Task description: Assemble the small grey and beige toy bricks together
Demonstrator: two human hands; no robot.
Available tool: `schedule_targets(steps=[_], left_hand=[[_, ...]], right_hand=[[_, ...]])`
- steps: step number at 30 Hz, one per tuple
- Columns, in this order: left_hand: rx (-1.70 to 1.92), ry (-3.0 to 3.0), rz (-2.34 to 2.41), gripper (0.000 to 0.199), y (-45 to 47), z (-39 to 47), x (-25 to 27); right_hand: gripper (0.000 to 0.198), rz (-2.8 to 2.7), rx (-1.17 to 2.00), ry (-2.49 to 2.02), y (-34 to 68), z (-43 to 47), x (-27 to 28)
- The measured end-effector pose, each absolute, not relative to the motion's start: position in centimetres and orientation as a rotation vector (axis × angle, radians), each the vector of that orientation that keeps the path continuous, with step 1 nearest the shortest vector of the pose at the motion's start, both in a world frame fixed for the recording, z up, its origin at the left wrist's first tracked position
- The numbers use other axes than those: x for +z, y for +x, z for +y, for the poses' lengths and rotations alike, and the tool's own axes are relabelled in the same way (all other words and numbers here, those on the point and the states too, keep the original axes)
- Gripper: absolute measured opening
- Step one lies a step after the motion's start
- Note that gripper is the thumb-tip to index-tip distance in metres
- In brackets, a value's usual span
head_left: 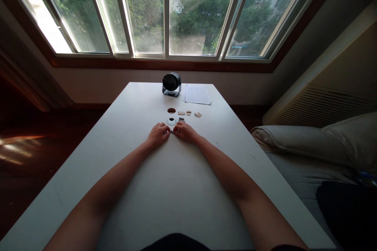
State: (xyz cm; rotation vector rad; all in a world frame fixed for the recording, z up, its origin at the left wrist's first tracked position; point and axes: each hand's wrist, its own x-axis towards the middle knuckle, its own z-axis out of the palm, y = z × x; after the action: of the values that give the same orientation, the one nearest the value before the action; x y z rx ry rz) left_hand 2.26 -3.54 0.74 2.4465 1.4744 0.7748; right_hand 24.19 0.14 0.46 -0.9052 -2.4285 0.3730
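My left hand (159, 134) rests on the white table (173, 188) with its fingers closed in a pinch. Opposite it, my right hand (185, 131) is also pinched, the fingertips of both hands almost meeting. Between them is a small dark piece (172, 131), too small to name, and both hands seem to grip it. Just beyond the fingers lies a round ring-shaped cover (167, 122) with a dark opening. Right of it, behind my right hand, sit small dark grey pieces (182, 119). Small beige pieces (181, 113) lie in neat rows farther back, with a looser cluster (198, 114) to their right.
A round hole (171, 110) is cut in the tabletop behind the cover. A small black fan (171, 83) and printed paper sheets (197, 95) lie at the far end, below a window (194, 15). A bed (300, 164) stands along the right side.
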Motion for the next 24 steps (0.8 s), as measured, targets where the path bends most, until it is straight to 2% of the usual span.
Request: schedule_targets(steps=[9, 24], left_hand=[[0.876, 2.416, 1.442, 0.014, 2.2, -3.8, 1.0], [0.932, 2.443, 1.404, 0.012, 2.4, -4.3, 1.8]], right_hand=[[0.010, -2.175, 0.515, -0.983, 23.5, -0.1, 0.3], [0.020, -1.960, 0.952, -0.857, 22.4, -1.2, 0.8]])
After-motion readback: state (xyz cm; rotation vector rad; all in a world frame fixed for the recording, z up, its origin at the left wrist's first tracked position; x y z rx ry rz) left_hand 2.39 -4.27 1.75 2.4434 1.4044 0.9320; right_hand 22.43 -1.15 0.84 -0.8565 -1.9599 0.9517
